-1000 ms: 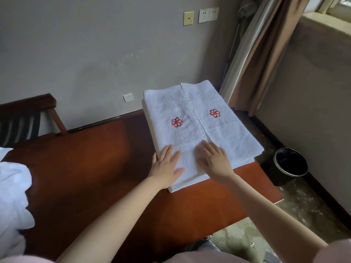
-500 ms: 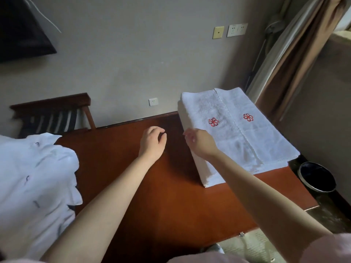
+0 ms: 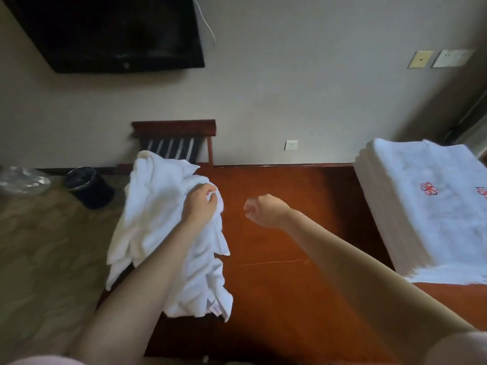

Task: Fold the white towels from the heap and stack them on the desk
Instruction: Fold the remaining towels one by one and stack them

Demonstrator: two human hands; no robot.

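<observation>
A heap of crumpled white towels (image 3: 158,219) lies on the left end of the reddish wooden desk (image 3: 284,259). My left hand (image 3: 199,204) is on the heap's upper right part, its fingers curled into a fold of towel. My right hand (image 3: 263,210) hovers over the bare desk just right of the heap, its fingers curled and holding nothing. A tall stack of folded white towels (image 3: 427,212) with red flower emblems stands on the right end of the desk, partly cut off by the frame edge.
A wooden chair (image 3: 174,139) stands behind the heap against the wall. A dark waste bin (image 3: 88,187) sits on the floor to the left, with a clear plastic bag (image 3: 23,179) beyond it. A black TV (image 3: 110,32) hangs on the wall.
The view has swung left from the folded stack to the heap. Both hands left the stack and moved left across the desk; my left hand has taken hold of a towel in the heap.
</observation>
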